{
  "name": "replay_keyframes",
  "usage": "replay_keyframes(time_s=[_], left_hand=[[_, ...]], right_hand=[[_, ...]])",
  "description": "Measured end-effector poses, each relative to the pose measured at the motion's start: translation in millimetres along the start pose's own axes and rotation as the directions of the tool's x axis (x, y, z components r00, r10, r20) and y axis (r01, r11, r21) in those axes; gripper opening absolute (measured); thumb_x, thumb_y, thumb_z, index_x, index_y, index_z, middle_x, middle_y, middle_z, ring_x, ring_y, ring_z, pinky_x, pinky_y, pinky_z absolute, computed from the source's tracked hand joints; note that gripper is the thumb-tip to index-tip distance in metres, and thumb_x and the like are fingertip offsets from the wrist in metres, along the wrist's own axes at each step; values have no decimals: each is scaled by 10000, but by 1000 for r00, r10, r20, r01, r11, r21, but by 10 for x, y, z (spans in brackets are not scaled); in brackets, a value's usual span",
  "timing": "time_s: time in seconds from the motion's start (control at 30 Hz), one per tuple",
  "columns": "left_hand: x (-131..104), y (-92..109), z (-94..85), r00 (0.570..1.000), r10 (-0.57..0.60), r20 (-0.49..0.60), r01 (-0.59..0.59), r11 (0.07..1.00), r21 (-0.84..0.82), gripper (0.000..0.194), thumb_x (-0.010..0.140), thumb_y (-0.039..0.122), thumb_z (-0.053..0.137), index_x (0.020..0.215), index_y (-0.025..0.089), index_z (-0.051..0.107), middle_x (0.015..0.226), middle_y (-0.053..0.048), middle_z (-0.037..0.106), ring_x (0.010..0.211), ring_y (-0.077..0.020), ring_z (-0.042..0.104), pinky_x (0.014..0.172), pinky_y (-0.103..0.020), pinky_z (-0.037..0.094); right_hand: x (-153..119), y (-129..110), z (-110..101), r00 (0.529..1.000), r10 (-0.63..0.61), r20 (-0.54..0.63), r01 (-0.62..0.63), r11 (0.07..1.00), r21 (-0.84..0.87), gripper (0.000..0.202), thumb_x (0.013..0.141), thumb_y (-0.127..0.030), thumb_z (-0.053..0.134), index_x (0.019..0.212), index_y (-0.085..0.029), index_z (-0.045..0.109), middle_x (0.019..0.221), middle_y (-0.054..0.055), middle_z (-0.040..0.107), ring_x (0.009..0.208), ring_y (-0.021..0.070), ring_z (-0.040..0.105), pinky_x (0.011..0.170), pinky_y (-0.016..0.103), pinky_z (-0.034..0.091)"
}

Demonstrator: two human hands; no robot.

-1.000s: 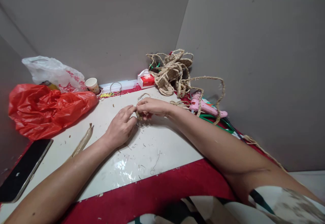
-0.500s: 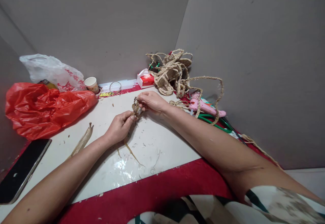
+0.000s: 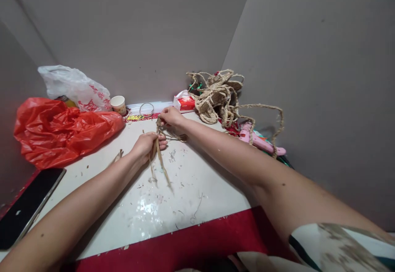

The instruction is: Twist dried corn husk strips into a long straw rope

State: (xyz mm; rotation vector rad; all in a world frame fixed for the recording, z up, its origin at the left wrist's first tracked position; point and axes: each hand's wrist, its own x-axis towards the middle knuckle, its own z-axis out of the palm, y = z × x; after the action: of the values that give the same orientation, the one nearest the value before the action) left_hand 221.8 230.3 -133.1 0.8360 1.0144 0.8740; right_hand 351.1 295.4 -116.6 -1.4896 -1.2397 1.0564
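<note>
Between my hands, over the white tabletop (image 3: 148, 206), hangs a short braided brown cord (image 3: 158, 124) with loose flat strands trailing down toward me. The fingers of my left hand (image 3: 148, 145) are closed around its lower part, where the strands come out below. My right hand (image 3: 170, 117) pinches the upper end, just above and to the right of the left. A thin cord loop lies on the table under my right wrist.
A red plastic bag (image 3: 64, 132), a white bag (image 3: 77, 87) and a phone (image 3: 27, 206) lie left. Behind are a paper cup (image 3: 118, 105), wire ring (image 3: 146, 109) and tissue pack (image 3: 185, 101). Coiled braided rope (image 3: 216, 95) and a pink glue gun (image 3: 262, 142) are right.
Both hands have shifted slightly left relative to the table items, and the cord is now more upright. The strands hang down more visibly below my left hand. The camera view has turned a little left.
</note>
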Motion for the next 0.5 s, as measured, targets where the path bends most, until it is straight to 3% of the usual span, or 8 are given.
replay_keyframes(time_s=[0.23,0.5], left_hand=[[217,120,51,995,-21,-97,20,1000,-12,178,808,62,432,680,112,546,543,-54,598,430,-111,576,500,-229,529],[327,175,-12,990,-88,-112,88,996,-6,168,787,20,428,692,115,530,502,-38,580,386,-112,551,438,-218,514]], right_hand=[[241,-3,220,1000,-13,20,13,999,-34,201,836,-66,513,664,-166,485,404,-73,442,346,48,402,390,146,317],[468,93,307,997,38,66,-25,980,-198,234,730,3,569,575,-160,506,331,-63,369,312,72,345,380,195,274]])
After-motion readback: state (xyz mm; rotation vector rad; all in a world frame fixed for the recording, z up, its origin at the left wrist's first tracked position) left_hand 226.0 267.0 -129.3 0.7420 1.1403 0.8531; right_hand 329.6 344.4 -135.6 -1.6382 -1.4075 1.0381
